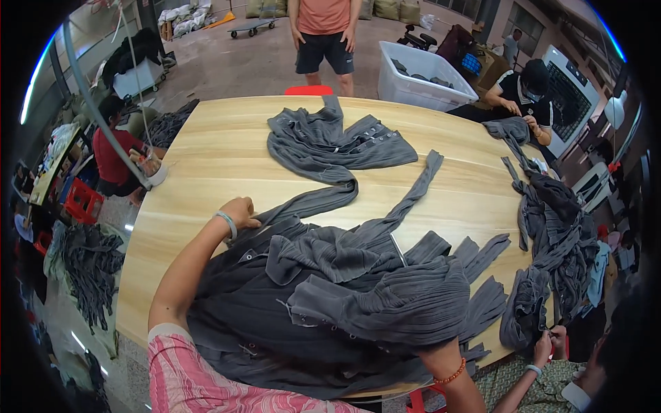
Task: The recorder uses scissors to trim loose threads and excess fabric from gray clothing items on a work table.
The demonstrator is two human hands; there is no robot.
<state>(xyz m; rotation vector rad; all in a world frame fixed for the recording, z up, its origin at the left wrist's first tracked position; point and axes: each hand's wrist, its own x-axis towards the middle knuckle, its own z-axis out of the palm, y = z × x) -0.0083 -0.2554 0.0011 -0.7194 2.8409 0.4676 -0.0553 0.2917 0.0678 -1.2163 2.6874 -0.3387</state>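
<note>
A heap of dark grey ribbed garments [344, 296] lies on the near part of a round wooden table [206, 165]. My left hand [239, 210] rests on the left edge of the heap, fingers closed on a grey sleeve strip that runs toward the table's middle. My right hand is hidden under the bunched ribbed fabric [406, 310]; only the wrist with an orange bead bracelet [451, 375] shows. Another grey garment with snap buttons [330, 141] lies spread at the table's far middle.
A second pile of grey garments [551, 241] lines the right edge, worked by a seated person in black [523, 93] and another person's hands [547, 344] at lower right. A person in an orange shirt [322, 34] stands beyond the table by a white bin [420, 72].
</note>
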